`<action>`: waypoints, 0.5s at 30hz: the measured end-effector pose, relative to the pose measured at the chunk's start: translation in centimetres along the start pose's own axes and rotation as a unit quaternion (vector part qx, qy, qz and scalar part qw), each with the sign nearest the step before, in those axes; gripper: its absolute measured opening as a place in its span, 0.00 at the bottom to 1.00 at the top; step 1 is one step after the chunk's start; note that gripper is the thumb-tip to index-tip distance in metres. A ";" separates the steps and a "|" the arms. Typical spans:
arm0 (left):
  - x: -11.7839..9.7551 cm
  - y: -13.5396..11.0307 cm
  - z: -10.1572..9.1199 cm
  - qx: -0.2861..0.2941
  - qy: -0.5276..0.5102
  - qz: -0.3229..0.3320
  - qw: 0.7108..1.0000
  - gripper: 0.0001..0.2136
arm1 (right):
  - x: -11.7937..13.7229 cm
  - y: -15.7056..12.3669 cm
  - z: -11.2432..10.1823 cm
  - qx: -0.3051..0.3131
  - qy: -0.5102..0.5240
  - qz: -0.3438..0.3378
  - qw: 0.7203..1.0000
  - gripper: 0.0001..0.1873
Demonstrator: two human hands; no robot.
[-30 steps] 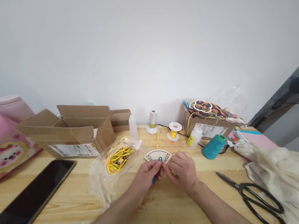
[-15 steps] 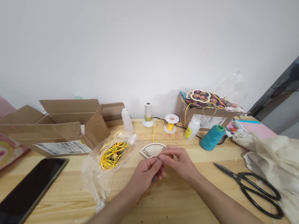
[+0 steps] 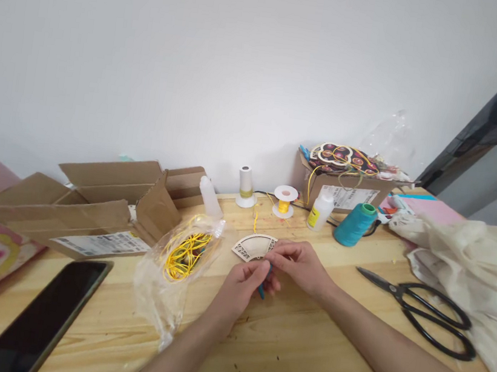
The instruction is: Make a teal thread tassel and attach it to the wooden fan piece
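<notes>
My left hand [image 3: 245,286] is closed in a pinch on a small bundle of teal thread [image 3: 261,292], whose end pokes out below the fingers. My right hand [image 3: 297,267] meets it from the right, thumb and forefinger pinched at the upper part of the same thread. Most of the bundle is hidden by the fingers. Just behind the hands lies a fan-shaped wooden piece [image 3: 253,246] with cut-out sides and a yellow cord [image 3: 255,220] running from its top. A cone of teal thread [image 3: 354,225] stands farther back on the right.
Black-handled scissors [image 3: 399,291] lie right, beside cream cloth [image 3: 471,264]. A plastic bag of yellow cord [image 3: 186,257], a phone [image 3: 41,317] and an open carton [image 3: 88,220] are left. Behind stand a yellow spool [image 3: 283,206], bottles [image 3: 319,212] and a filled box [image 3: 352,193].
The teal end shows more below my left fingers, and a bit of teal now shows between the hands. Both hands stay close together; the view has shifted slightly.
</notes>
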State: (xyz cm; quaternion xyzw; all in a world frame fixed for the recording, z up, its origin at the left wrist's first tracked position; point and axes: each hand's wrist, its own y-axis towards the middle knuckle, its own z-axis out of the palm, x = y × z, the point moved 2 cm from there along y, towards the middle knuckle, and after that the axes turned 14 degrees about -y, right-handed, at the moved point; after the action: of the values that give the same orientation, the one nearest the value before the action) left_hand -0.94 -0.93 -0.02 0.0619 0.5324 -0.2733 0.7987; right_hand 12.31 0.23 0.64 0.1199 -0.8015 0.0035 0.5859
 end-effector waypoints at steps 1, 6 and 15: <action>0.1 0.0 -0.1 0.000 -0.035 -0.011 0.999 0.18 | 0.1 0.0 0.0 0.001 0.001 0.001 1.000 0.13; 0.2 -0.1 -0.1 0.006 -0.105 -0.031 0.994 0.23 | 0.5 0.0 -0.1 -0.009 -0.024 0.003 1.000 0.12; 0.4 0.2 -0.8 -0.023 -0.024 -0.012 0.999 0.13 | 0.8 -0.1 0.0 -0.029 -0.084 -0.012 0.996 0.09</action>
State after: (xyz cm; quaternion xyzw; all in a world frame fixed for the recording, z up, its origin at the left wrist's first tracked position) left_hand -1.35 -0.65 -0.73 0.0310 0.5202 -0.2720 0.8090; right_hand 12.13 -0.01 1.35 0.1124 -0.8464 -0.0364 0.5193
